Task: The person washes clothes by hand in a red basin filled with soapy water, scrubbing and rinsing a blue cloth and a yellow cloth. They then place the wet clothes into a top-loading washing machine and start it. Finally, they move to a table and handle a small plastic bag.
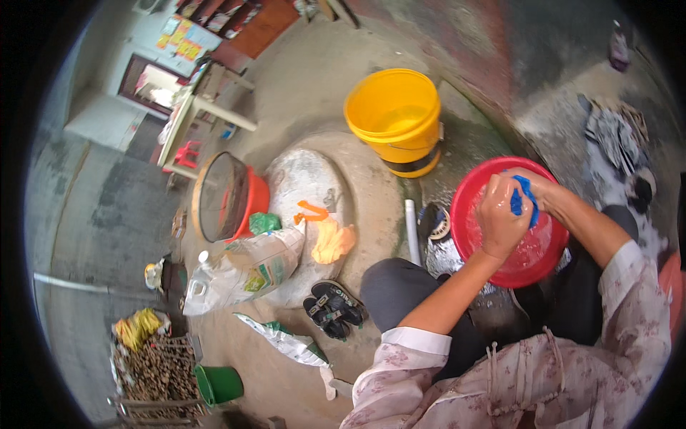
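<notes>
Over a red plastic basin (458, 230) of water, my left hand (502, 220) and my right hand (536, 185) are pressed together around a wet blue cloth (524, 199). Parts of the cloth show between the two hands; the rest is hidden by my fingers. Both hands look wet and sit within the basin's rim. The basin stands on the wet floor in front of my knees.
A yellow bucket (394, 118) stands beyond the basin. Wet clothes (616, 137) lie on soapy concrete at right. To the left are a white pipe (411, 230), black sandals (335, 310), a large plastic jug (244, 268), an orange cloth (332, 241) and a green bucket (220, 383).
</notes>
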The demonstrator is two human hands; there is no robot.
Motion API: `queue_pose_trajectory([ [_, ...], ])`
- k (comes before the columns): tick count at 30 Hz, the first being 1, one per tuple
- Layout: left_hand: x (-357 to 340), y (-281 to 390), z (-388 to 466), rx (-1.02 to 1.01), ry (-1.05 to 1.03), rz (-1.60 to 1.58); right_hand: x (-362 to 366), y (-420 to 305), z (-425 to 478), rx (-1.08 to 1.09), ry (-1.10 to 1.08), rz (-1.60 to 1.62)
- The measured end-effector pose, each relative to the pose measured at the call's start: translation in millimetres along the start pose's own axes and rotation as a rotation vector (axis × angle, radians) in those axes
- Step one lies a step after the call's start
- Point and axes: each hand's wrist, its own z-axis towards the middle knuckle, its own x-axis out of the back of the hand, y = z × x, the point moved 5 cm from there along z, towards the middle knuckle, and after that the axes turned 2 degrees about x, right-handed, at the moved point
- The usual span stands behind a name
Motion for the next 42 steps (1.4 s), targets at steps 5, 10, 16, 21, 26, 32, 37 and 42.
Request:
queue_pose_trajectory([
  [5,-7,-6,-25,-0.156,-0.094,0.125,20,26,20,-0.065,0.032,-0.219],
  [10,-15,11,-41,-0.277,-0.276,0.171,-10,19,1,-0.115,-0.039,-0.466],
  [16,-29,10,-66,-0.331,-0.428,0.23,-5,33,-4,-0.129,0.01,-0.804],
  [21,-36,9,-85,-0.397,-0.524,0.277,5,60,6,-0.177,-0.056,-1.006],
  [26,-44,10,-93,-0.392,-0.615,0.268,16,79,14,-0.272,-0.074,-1.057],
  [32,-46,10,-95,-0.38,-0.774,0.241,23,96,16,-0.431,-0.119,-1.077],
  [37,-44,9,-96,-0.32,-0.822,0.16,30,103,7,-0.589,-0.137,-1.067],
  [42,-43,8,-87,-0.292,-0.71,0.162,41,83,14,-0.346,-0.045,-1.097],
])
